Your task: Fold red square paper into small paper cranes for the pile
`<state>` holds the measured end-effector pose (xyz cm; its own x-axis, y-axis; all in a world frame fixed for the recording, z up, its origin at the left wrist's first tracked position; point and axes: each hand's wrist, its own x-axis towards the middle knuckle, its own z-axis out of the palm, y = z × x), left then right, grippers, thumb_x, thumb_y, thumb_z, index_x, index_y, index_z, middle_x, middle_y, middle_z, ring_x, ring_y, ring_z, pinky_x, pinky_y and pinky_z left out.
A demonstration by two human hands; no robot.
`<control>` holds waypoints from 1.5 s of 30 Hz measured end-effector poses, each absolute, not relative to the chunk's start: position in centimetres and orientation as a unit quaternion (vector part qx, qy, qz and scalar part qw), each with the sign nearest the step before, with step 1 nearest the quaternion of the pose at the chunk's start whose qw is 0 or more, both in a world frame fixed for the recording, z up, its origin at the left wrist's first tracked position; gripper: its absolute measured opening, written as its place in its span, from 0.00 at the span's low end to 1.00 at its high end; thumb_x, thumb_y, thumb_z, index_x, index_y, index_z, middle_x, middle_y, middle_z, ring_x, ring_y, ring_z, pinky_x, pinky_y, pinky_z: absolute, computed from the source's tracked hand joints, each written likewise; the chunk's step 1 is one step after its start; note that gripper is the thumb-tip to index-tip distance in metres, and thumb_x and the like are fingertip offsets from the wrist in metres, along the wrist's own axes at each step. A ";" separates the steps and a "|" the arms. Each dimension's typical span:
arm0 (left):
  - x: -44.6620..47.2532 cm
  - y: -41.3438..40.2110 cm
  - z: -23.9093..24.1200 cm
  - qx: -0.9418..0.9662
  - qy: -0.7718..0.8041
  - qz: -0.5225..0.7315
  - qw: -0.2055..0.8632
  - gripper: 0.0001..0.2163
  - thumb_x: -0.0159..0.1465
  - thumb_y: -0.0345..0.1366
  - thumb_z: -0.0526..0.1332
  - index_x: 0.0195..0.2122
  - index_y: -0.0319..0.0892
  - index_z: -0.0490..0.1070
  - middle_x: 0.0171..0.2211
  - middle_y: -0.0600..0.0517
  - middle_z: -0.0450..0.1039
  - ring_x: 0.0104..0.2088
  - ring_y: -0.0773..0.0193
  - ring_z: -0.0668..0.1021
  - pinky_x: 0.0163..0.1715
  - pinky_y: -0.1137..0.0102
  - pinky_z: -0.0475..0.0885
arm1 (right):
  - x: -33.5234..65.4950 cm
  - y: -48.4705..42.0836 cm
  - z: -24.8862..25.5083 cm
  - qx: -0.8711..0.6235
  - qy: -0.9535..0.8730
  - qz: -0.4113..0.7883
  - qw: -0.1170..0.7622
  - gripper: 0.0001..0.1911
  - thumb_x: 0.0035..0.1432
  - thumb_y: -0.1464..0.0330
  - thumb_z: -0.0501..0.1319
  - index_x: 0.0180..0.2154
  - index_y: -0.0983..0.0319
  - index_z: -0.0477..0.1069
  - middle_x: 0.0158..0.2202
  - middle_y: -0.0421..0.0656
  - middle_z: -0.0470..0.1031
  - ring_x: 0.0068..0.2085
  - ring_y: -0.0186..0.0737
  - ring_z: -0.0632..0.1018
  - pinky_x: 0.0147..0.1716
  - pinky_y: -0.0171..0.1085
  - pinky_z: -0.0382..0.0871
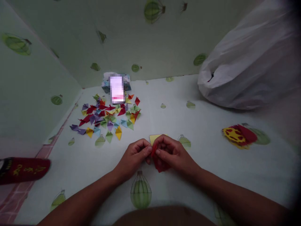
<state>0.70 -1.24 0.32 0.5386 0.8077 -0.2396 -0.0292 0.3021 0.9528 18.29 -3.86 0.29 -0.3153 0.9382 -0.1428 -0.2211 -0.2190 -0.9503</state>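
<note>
Red paper (161, 167) is sitting between the person's two hands in the head view, low in the middle, above the counter (181, 185). The left hand (139, 152) is closing its thumb and fingers on the near-left edge; the right hand (172, 153) is pinching the same paper from the other side. That piece is looking only partly folded, its exact creases being hidden by fingers. Many folded pieces (110, 126) in mixed colours are lying finished, it seems, in a loose spread at the far left, while yellow paper (154, 137) is lying flat just beyond the hands, apparently unfolded.

White covering with green balloon prints is lining the surface, and pale green walls (77, 34) with similar prints are meeting behind it. A white bag (244, 69) is bulging at the far right in dim light.
</note>
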 end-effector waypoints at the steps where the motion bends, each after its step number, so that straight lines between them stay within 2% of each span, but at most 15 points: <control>1: 0.7 -1.2 0.4 0.523 0.379 0.289 0.707 0.13 0.65 0.43 0.62 0.30 0.39 0.68 0.22 0.56 0.68 0.24 0.71 0.69 0.28 0.74 0.62 | 18.3 -3.9 0.3 -0.404 -0.462 0.662 0.429 0.07 0.60 0.66 0.62 0.34 0.62 0.65 0.23 0.38 0.74 0.20 0.32 0.74 0.19 0.31 0.67; 5: 0.7 -1.1 0.5 0.552 0.381 0.271 0.691 0.12 0.65 0.42 0.62 0.30 0.38 0.69 0.22 0.56 0.68 0.24 0.71 0.68 0.28 0.74 0.62 | 18.3 -4.3 0.2 -0.435 -0.501 0.615 0.426 0.08 0.62 0.66 0.59 0.31 0.61 0.65 0.19 0.37 0.71 0.18 0.32 0.72 0.18 0.32 0.65; 11: 0.8 -1.2 0.2 0.514 0.377 0.304 0.708 0.10 0.63 0.40 0.65 0.33 0.38 0.69 0.26 0.55 0.70 0.29 0.69 0.71 0.33 0.73 0.65 | 18.4 -4.3 0.5 -0.451 -0.521 0.594 0.415 0.09 0.60 0.66 0.58 0.28 0.61 0.65 0.19 0.39 0.71 0.18 0.32 0.71 0.17 0.32 0.64; 17: 0.7 -1.0 0.1 0.499 0.358 0.288 0.734 0.09 0.63 0.38 0.65 0.33 0.38 0.70 0.25 0.55 0.71 0.28 0.70 0.71 0.32 0.73 0.65 | 18.6 -4.2 0.6 -0.446 -0.572 0.557 0.405 0.10 0.62 0.66 0.56 0.29 0.63 0.69 0.19 0.41 0.72 0.19 0.34 0.71 0.19 0.34 0.65; 22: 0.9 -1.1 0.2 0.485 0.377 0.288 0.735 0.10 0.61 0.40 0.66 0.34 0.38 0.71 0.25 0.55 0.71 0.27 0.70 0.71 0.31 0.73 0.65 | 18.6 -4.2 0.6 -0.466 -0.584 0.529 0.403 0.11 0.60 0.67 0.56 0.26 0.62 0.66 0.21 0.43 0.74 0.19 0.34 0.71 0.19 0.34 0.64; 27: 0.8 -0.9 0.2 0.486 0.368 0.267 0.747 0.10 0.61 0.40 0.67 0.32 0.38 0.71 0.25 0.55 0.71 0.26 0.71 0.70 0.29 0.74 0.65 | 18.6 -4.1 0.6 -0.462 -0.559 0.566 0.392 0.12 0.60 0.65 0.57 0.25 0.61 0.64 0.19 0.41 0.71 0.19 0.33 0.70 0.19 0.33 0.63; 33: 0.8 -0.9 0.3 0.493 0.360 0.252 0.751 0.11 0.60 0.41 0.66 0.31 0.38 0.70 0.25 0.54 0.71 0.26 0.70 0.70 0.28 0.74 0.66 | 18.7 -3.9 0.6 -0.436 -0.486 0.662 0.369 0.20 0.65 0.56 0.54 0.26 0.62 0.65 0.19 0.40 0.71 0.18 0.30 0.69 0.18 0.31 0.61; 35: 0.8 -0.9 0.5 0.500 0.360 0.243 0.749 0.12 0.59 0.42 0.66 0.29 0.38 0.69 0.24 0.54 0.70 0.25 0.71 0.69 0.27 0.74 0.64 | 18.8 -3.8 0.6 -0.427 -0.489 0.667 0.365 0.23 0.66 0.54 0.53 0.25 0.63 0.67 0.19 0.41 0.71 0.18 0.30 0.69 0.18 0.31 0.61; 40: 0.8 -0.9 0.5 0.512 0.376 0.224 0.739 0.12 0.58 0.42 0.67 0.29 0.38 0.69 0.22 0.56 0.67 0.23 0.72 0.66 0.25 0.74 0.61 | 18.9 -3.7 0.7 -0.438 -0.508 0.654 0.350 0.22 0.59 0.54 0.62 0.23 0.62 0.64 0.17 0.39 0.70 0.18 0.29 0.68 0.19 0.30 0.61; 45: 0.8 -1.0 0.5 0.507 0.352 0.214 0.757 0.11 0.60 0.42 0.66 0.30 0.38 0.71 0.25 0.53 0.72 0.25 0.70 0.71 0.28 0.73 0.65 | 18.9 -3.8 1.0 -0.457 -0.509 0.639 0.352 0.22 0.60 0.54 0.61 0.21 0.62 0.63 0.16 0.39 0.70 0.17 0.29 0.68 0.18 0.30 0.61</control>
<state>0.83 -0.98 0.47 0.6599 0.6814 -0.3165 0.0329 0.3946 0.9182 18.86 -3.80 1.04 -0.3350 0.9146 -0.2265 0.0159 -0.2349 -0.9719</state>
